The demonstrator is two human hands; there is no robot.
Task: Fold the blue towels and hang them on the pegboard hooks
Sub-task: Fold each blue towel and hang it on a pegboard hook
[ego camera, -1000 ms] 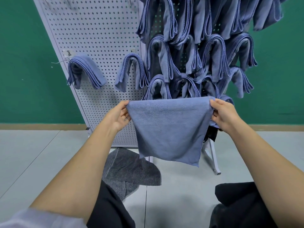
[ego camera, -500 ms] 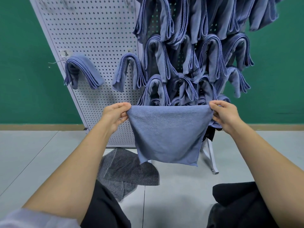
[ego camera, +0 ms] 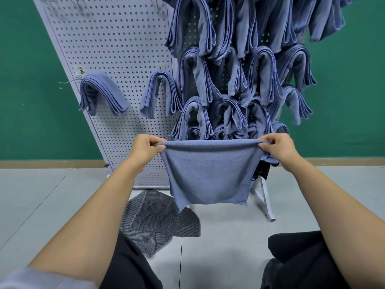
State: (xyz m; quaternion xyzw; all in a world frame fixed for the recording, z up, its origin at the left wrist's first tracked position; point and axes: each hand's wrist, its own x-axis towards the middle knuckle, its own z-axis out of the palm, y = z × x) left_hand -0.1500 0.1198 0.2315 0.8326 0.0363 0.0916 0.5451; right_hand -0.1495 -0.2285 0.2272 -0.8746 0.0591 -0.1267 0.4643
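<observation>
Our left grip [ego camera: 145, 150] pinches one top corner of the soft blue cloth towel [ego camera: 208, 174] and our right grip [ego camera: 280, 150] pinches the other, fingers curled, stretching its upper edge level. It hangs in the air before the white perforated metal pegboard [ego camera: 116, 49], just below the folded blue towels [ego camera: 258, 80] draped on it

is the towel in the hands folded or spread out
Spread out: left hand and right hand pinch top corners of the blue towel, which hangs flat.
</observation>
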